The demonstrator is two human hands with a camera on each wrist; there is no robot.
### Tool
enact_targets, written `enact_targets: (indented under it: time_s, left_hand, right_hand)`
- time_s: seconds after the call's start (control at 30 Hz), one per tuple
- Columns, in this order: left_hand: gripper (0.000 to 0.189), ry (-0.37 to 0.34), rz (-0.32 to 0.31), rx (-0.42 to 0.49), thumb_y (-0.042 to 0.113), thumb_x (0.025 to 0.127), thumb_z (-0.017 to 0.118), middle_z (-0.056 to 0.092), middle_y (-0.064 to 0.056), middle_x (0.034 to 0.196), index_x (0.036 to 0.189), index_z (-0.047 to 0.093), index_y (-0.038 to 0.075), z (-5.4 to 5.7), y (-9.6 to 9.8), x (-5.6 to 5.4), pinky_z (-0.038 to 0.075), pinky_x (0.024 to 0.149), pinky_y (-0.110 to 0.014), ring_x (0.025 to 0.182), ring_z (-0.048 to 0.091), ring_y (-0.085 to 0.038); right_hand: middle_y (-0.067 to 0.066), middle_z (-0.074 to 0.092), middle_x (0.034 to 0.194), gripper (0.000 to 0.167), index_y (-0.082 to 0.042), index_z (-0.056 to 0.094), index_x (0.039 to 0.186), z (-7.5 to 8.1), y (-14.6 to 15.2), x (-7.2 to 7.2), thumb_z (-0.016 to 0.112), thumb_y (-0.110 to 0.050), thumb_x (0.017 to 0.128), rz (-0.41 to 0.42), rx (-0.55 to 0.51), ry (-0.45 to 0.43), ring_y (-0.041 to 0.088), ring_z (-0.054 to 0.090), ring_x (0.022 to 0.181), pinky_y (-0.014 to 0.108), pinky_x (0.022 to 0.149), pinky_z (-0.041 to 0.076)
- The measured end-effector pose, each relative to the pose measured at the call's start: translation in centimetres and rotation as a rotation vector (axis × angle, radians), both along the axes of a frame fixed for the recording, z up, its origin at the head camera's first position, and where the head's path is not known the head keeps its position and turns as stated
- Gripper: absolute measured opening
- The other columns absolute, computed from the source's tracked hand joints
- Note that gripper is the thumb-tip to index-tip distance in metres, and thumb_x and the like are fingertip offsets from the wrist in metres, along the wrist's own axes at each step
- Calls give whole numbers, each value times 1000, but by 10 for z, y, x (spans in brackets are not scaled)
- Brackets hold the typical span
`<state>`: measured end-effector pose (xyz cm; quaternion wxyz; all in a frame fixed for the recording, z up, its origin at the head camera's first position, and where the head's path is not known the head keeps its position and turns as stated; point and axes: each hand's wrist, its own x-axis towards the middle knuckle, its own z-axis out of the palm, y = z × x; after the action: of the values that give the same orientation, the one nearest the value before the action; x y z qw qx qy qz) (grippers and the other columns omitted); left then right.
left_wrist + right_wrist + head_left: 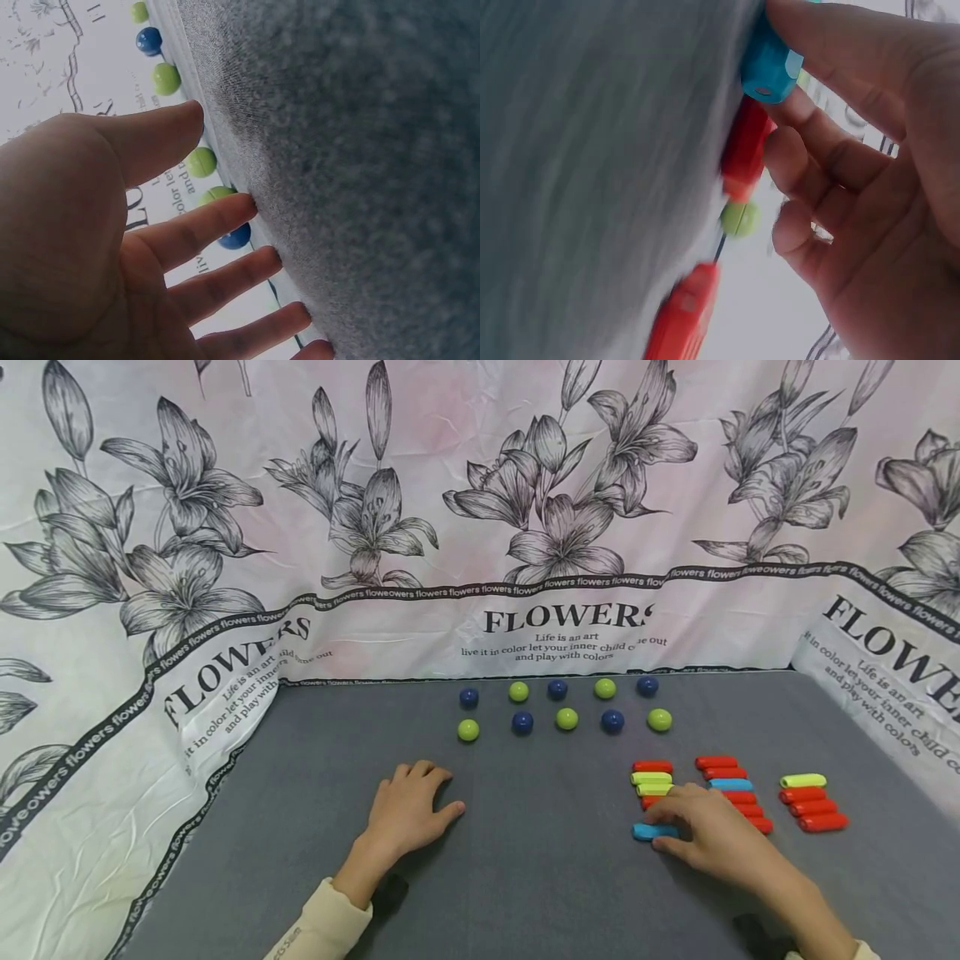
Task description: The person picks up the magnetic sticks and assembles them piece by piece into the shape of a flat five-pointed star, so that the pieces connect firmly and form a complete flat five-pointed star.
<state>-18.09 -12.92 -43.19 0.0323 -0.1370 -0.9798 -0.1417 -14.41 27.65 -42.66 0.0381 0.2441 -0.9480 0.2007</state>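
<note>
A right hand (712, 833) pinches a blue cylinder (651, 832), likely light, stiff, slick and best gripped mid-barrel, at six o'clock from red-and-yellow pieces (652, 778), while the left hand (408, 810) is empty, fingers spread.

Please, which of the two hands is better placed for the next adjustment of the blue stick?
Probably the right hand: it pinches the blue stick, close to the near end of the leftmost column of sticks. The left hand holds nothing and is farther away.
</note>
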Motion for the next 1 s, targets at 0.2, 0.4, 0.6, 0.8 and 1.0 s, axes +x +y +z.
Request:
enact_targets:
  time_s: [0.2,0.4,0.6,0.8,1.0]
  left_hand:
    - [45,-7,3,6,43,92,73,64,-10,132,127,70,15,0,2,0,46,96,-60,122,57,-36]
    - [43,-8,27,29,42,92,73,68,-10,126,125,71,14,4,-1,-15,46,91,-58,115,60,-35]
    - [49,-76,91,153,40,92,74,71,-7,105,133,66,14,10,-4,-50,43,92,-56,103,60,-31]
    - [57,-142,88,292,42,90,76,69,-7,111,140,61,21,4,6,-83,31,91,-55,107,50,-30]
    - [56,-163,71,346,42,87,80,62,-8,115,139,63,28,-1,13,-99,23,93,-59,108,43,-30]
  right_hand:
    - [-20,63,89,21,-31,71,97,0,-29,-5,84,-24,83,84,-47,-134,-4,54,79,24,69,49]
    - [-16,55,80,15,-27,72,97,-2,-52,-18,82,-30,86,178,-96,-129,-2,49,73,20,64,40]
    - [-14,50,72,13,-24,72,94,-5,-65,-31,81,-30,88,222,-128,-112,-2,45,66,19,59,36]
    - [-12,51,71,13,-23,71,95,-7,-75,-38,80,-30,89,230,-183,-185,-2,46,64,18,58,39]
    - [-12,52,72,14,-23,71,97,-8,-78,-40,81,-28,88,226,-184,-194,-1,47,65,19,59,40]
